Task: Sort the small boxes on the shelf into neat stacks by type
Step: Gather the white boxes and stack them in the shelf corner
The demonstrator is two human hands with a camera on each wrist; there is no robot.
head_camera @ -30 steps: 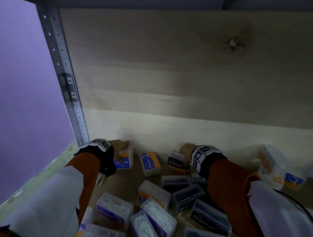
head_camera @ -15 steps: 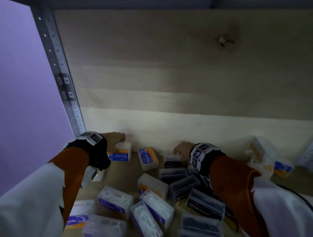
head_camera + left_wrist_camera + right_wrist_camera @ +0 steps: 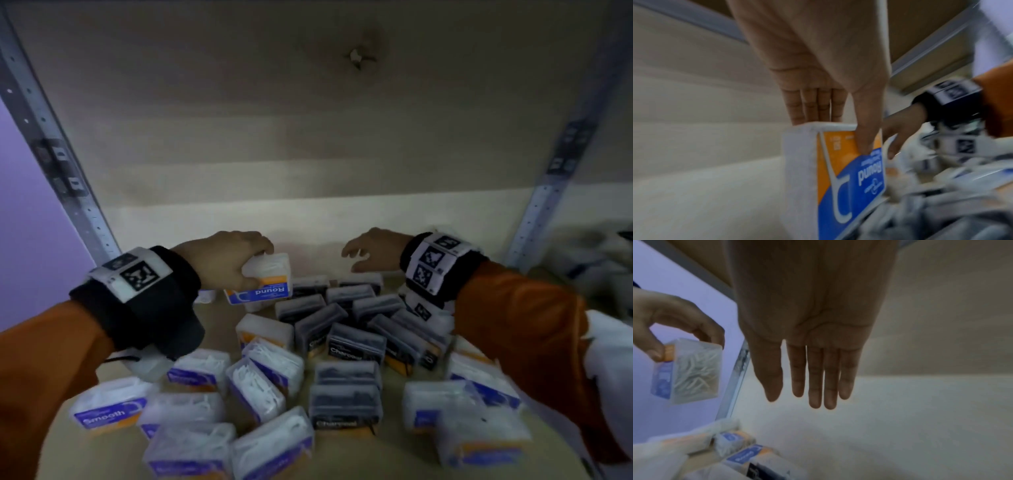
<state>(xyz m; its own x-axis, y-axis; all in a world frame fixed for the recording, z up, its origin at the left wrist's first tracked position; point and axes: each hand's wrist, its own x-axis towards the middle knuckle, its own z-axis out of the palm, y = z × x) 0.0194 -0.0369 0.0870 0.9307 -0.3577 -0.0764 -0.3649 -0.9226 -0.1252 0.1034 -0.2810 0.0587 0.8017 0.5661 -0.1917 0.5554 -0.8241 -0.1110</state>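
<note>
My left hand grips a clear box with an orange and blue "Round" label, lifted above the shelf near the back wall; the left wrist view shows thumb and fingers pinching the Round box from above. My right hand hovers open above the dark "Charcoal" boxes, with straight fingers holding nothing. Several white "Smooth" boxes lie scattered in front on the wooden shelf.
The wooden back wall stands close behind both hands. Metal uprights rise at the left and right. More white boxes lie at the front right, and a blurred pile lies beyond the right upright.
My left hand has lifted the Round box and carried it rightward. My right hand has let go of the dark box, risen and opened.
</note>
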